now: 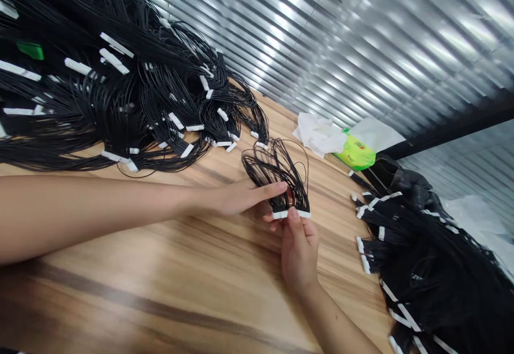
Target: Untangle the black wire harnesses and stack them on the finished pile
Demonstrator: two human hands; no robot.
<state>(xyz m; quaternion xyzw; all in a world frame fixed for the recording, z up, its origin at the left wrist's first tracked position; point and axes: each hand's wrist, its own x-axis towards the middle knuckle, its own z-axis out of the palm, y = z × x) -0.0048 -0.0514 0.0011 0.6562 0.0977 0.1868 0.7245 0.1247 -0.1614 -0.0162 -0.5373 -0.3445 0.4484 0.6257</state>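
Green packet [354, 153], blurred lettering [358, 147], wires [297, 189] held

A wood-grain worktop [140, 273] reaches down to 6 o'clock. Shiny ribbed metal sheeting [313, 32] spans 12 to 2 o'clock, with a dark beam [453, 125] near 3. Towards 3 o'clock, crumpled white tissue [321, 133] touches a bright green packet [356, 151]; whitish plastic [477, 212] lies farther out. Near 10 o'clock, a green object [30, 50] shows.

The bright green packet [355, 151] has small red and dark writing on it, but it is too blurry and tipped over to read.
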